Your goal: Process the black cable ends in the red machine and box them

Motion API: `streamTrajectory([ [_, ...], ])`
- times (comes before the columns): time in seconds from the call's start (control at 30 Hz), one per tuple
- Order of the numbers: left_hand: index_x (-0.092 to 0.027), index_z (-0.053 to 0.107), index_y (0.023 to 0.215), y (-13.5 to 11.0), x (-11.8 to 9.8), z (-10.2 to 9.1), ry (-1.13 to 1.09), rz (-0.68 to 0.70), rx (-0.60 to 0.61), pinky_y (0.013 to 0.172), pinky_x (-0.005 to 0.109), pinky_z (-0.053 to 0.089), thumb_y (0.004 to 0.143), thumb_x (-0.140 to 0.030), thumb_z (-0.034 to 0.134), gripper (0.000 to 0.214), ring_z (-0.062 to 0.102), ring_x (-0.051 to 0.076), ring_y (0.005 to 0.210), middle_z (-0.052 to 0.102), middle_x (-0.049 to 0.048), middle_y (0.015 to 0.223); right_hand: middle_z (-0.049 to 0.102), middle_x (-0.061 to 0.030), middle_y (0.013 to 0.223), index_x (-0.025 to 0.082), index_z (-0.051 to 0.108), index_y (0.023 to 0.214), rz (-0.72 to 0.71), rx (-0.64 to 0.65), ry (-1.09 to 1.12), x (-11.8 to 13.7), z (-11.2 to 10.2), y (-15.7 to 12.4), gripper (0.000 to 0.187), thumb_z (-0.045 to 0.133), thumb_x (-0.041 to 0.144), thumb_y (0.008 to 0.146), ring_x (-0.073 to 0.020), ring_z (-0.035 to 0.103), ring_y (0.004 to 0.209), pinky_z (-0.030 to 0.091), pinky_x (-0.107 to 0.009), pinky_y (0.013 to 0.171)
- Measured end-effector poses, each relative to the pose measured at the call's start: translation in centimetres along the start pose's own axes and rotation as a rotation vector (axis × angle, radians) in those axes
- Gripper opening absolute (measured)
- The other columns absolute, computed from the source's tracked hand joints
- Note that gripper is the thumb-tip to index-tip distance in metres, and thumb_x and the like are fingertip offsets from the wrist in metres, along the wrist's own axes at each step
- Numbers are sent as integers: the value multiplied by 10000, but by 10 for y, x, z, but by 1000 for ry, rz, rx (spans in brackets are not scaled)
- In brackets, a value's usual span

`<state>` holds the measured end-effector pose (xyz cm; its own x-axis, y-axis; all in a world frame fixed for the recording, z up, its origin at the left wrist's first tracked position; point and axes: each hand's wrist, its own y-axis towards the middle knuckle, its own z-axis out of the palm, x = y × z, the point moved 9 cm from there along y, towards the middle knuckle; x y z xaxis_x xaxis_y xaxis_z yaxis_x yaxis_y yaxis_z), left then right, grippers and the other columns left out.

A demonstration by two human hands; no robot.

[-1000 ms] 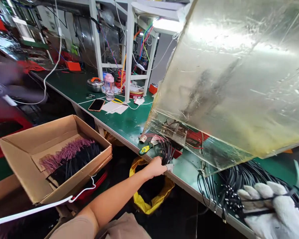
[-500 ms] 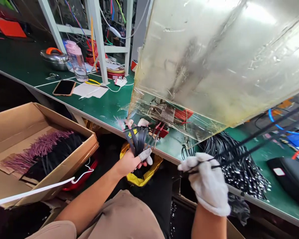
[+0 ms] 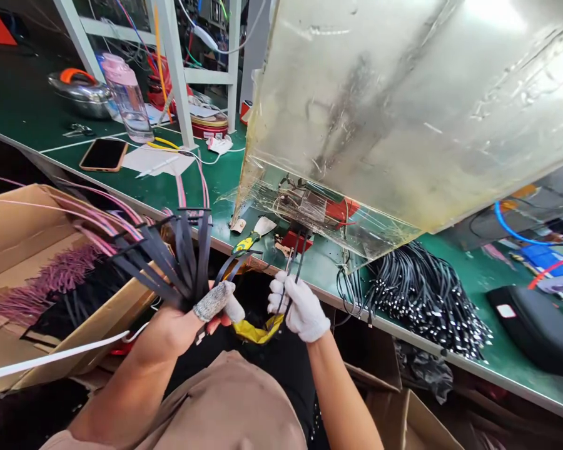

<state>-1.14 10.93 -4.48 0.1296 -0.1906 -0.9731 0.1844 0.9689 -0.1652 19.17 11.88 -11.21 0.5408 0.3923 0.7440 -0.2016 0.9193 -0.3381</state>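
Note:
My left hand (image 3: pixel 182 325), with cloth cots on some fingers, is closed round a fanned bunch of flat black cables (image 3: pixel 185 250). Thin pink wires stick out of their far ends, over the box and the bench edge. My right hand (image 3: pixel 304 309) wears a white glove and pinches a pair of thin black cables (image 3: pixel 302 253) at the bench edge. Those cables run up to a small red block (image 3: pixel 294 241) under the clear plastic shield (image 3: pixel 356 112). What lies behind the shield's lower edge is partly hidden.
A cardboard box (image 3: pixel 107 312) with more pink-ended cables stands at left. A heap of black cables (image 3: pixel 422 294) with shiny ends lies on the green bench at right. A green-and-yellow handled scraper (image 3: pixel 246 242), a phone (image 3: pixel 104 154) and a bottle (image 3: pixel 129 103) rest further left.
My right hand has come left from beside the cable heap to the red block; the long cables it held stretched rightward are gone from it. My left hand has moved left and nearer with its bunch.

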Motion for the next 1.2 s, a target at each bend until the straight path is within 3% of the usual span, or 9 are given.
streamTrajectory([
  [0.2, -157, 751, 682, -3, -10, 6, 2, 41, 15, 420, 239, 392, 718, -767, 715, 613, 458, 94, 421, 640, 39, 550, 623, 14, 794, 185, 605, 948, -71, 58, 119, 58, 26, 45, 146, 716, 277, 921, -81, 571, 602, 541, -196, 553],
  [0.33, -156, 751, 689, -6, -1, 2, 9, -4, 6, 409, 229, 350, 735, -771, 695, 619, 461, 93, 416, 679, 62, 569, 586, 16, 755, 167, 610, 882, -55, 32, 177, 66, 27, 62, 88, 649, 209, 950, -76, 527, 574, 528, -176, 530],
  [0.47, -161, 734, 639, -12, -6, 5, -1, -23, 6, 393, 233, 305, 714, -794, 695, 639, 450, 95, 406, 675, 64, 552, 591, 12, 742, 165, 623, 896, -40, -17, 206, 69, 23, 68, 98, 578, 183, 981, -81, 522, 561, 519, -168, 500],
  [0.57, -168, 717, 598, -18, -11, 4, -16, -35, -59, 407, 237, 311, 687, -778, 734, 617, 473, 102, 427, 661, 54, 538, 603, 17, 731, 175, 623, 899, -36, -48, 232, 73, 21, 70, 180, 485, 147, 1011, -74, 519, 549, 524, -155, 497],
  [0.67, -173, 693, 598, -22, -8, 2, -53, -60, -94, 400, 232, 300, 659, -750, 777, 587, 483, 102, 421, 643, 40, 513, 610, 24, 721, 187, 620, 895, -36, -48, 215, 75, 21, 71, 153, 514, 144, 995, -70, 524, 550, 522, -145, 487],
  [1.03, -167, 662, 536, -25, -1, 5, 5, -135, -60, 378, 218, 268, 712, -734, 741, 599, 413, 76, 357, 590, 29, 443, 660, 16, 742, 186, 639, 952, 31, -55, 261, 75, 17, 70, 171, 484, 173, 1023, -75, 584, 585, 545, -143, 535],
  [1.13, -180, 674, 549, -24, 7, 8, 46, -131, -5, 390, 221, 310, 738, -714, 724, 568, 450, 94, 391, 604, 34, 468, 678, 5, 764, 183, 634, 1029, 114, 61, 162, 52, 9, 58, 243, 498, 383, 1051, -94, 625, 603, 566, -193, 562],
  [1.2, -187, 663, 550, -24, 18, 14, 55, -151, 66, 389, 221, 308, 748, -724, 694, 573, 454, 101, 408, 602, 35, 481, 702, -36, 775, 165, 633, 1058, 254, 203, 54, 14, 4, 43, 464, 496, 605, 1004, -140, 666, 610, 582, -263, 560],
])
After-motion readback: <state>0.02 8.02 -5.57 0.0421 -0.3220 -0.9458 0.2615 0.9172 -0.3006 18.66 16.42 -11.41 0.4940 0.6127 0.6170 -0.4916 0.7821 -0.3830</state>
